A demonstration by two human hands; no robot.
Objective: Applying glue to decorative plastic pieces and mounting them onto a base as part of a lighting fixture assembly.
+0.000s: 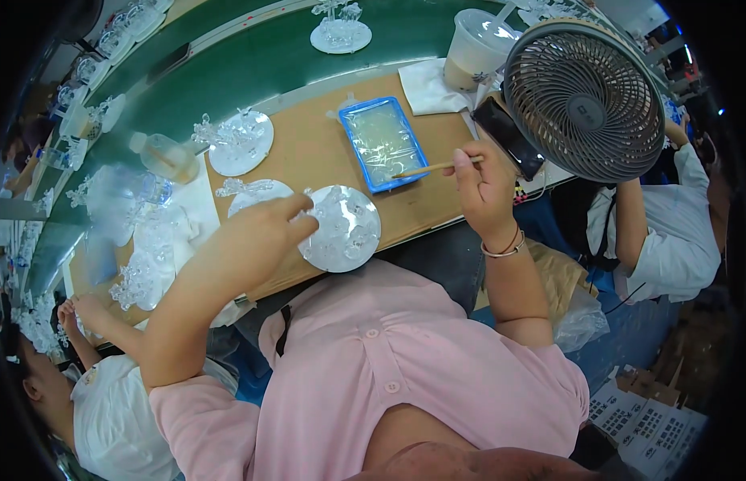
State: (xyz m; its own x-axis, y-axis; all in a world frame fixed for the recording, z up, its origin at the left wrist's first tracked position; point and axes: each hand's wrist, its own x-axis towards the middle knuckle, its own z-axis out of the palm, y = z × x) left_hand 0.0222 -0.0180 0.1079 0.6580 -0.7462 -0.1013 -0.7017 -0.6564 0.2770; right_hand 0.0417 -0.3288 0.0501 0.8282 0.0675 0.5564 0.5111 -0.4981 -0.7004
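Note:
My right hand [487,188] pinches a thin wooden stick [427,169]. The stick's darker tip lies over the near end of a blue-rimmed tray [412,144], whose pale, shiny contents look wet or film-covered. My left hand [265,232] is bent with its fingertips close together, at the left edge of a round white plate [341,255] bearing clear plastic pieces [349,228]. Whatever sits between those fingertips is too small to make out. Partly behind this hand is another white disc [261,192] with a clear piece on it.
A third disc with clear parts [241,143] lies farther back on the brown board [309,120]. At right stand a round fan [585,104], a phone [509,136] and a drink cup [473,60]. Co-workers sit on both sides; a bottle [164,158] lies at left.

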